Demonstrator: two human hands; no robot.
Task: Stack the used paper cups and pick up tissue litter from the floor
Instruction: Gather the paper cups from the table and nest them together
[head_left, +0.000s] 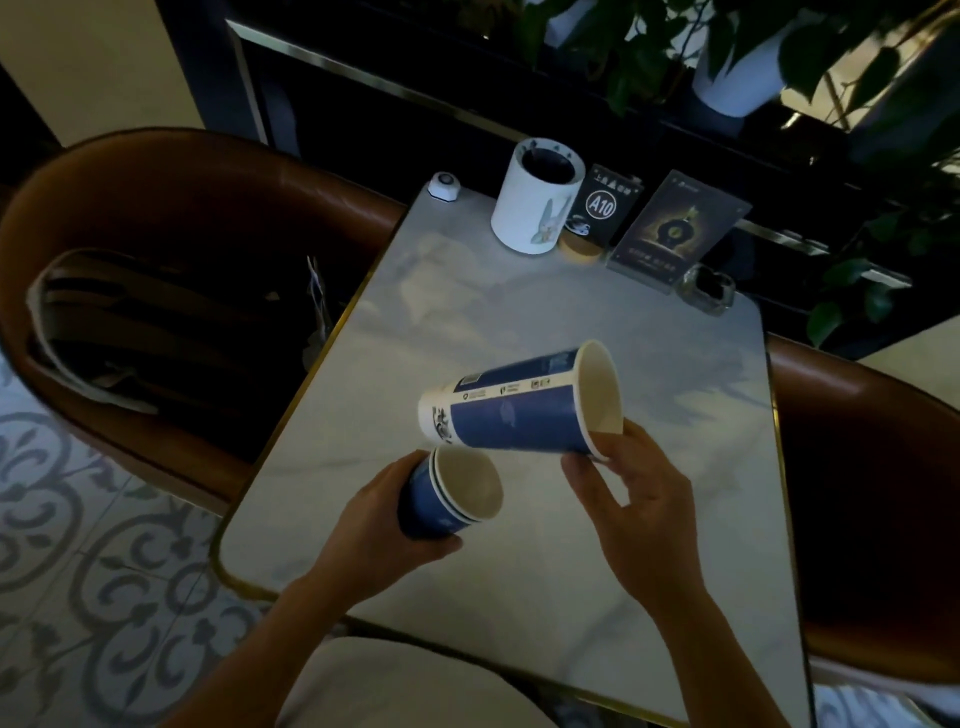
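Note:
My left hand (387, 525) grips a short stack of nested blue-and-white paper cups (447, 493), its open mouth tilted up and to the right. My right hand (631, 512) holds a single blue paper cup (519, 410) by the rim, lying nearly sideways with its mouth to the right. That cup's white base hangs just above the stack's mouth, close to touching it. Both are held over the marble table (519, 571). No tissue litter shows on the patterned floor (104, 571).
At the table's far edge stand a white cylindrical holder (535, 208), a small call button (445, 184), an A10 sign (602, 205), a menu card (675, 228) and a glass ashtray (707, 288). Brown chairs flank the table on the left (182, 208) and the right (872, 493). Potted plants stand behind.

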